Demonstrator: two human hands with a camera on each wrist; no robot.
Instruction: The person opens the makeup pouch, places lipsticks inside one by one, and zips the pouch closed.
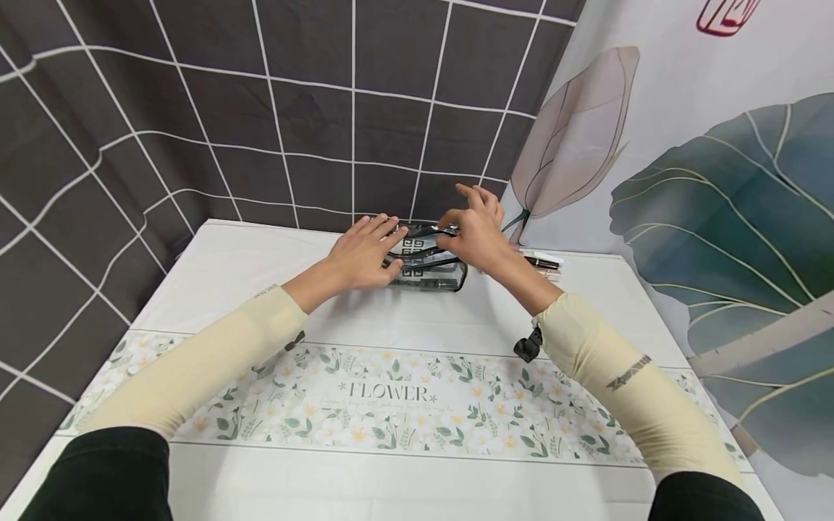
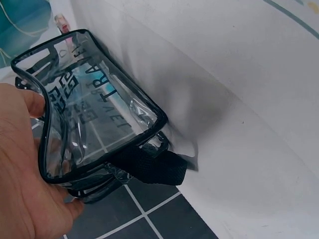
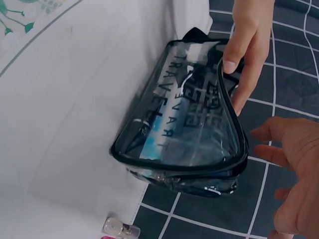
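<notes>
A clear pouch with black piping (image 1: pixel 433 275) stands near the table's back edge, and TRAVEL lettering shows on its side in both wrist views. My left hand (image 1: pixel 366 253) holds the pouch's top edge at its left part. In the right wrist view, the left thumb (image 3: pixel 230 66) lies on the edge and the fingers are behind it. My right hand (image 1: pixel 478 230) hovers at the pouch's right end. Its loosely bent fingers are apart from the pouch (image 3: pixel 179 114) in the right wrist view. Inside lies a white and blue item (image 3: pixel 158 132), its kind unclear through the plastic.
To the right of the pouch lie a black pen-like item (image 1: pixel 542 262) and small pale items beside it. A small clear-capped bottle (image 3: pixel 119 227) shows in the right wrist view. A dark checked cloth (image 1: pixel 313 108) hangs behind the table; a floral strip (image 1: pixel 391 427) crosses its white cover.
</notes>
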